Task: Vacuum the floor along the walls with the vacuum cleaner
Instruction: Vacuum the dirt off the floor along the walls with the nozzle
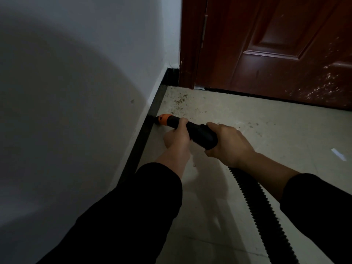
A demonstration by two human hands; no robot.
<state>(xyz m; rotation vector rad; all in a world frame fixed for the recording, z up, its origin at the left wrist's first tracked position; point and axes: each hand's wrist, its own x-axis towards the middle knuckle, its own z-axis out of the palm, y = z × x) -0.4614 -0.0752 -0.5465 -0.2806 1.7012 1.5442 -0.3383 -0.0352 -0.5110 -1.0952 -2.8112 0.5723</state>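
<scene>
Here, the nozzle point(200, 133) is gripped by left hand point(176, 140) and right hand point(230, 143), best drawn slowly along the skirting point(137, 149) toward the grit point(180, 101).

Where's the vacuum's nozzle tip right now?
In the head view, left of centre: the nozzle tip meets the black baseboard at the floor's edge, just ahead of the left hand and short of the debris near the door.

Both arms are reaching forward and down, in black sleeves point(133, 216) with wrists bare. Left hand point(178, 139) is gripping the vacuum wand point(200, 133) in front; right hand point(229, 145) is wrapping around its rear end.
</scene>
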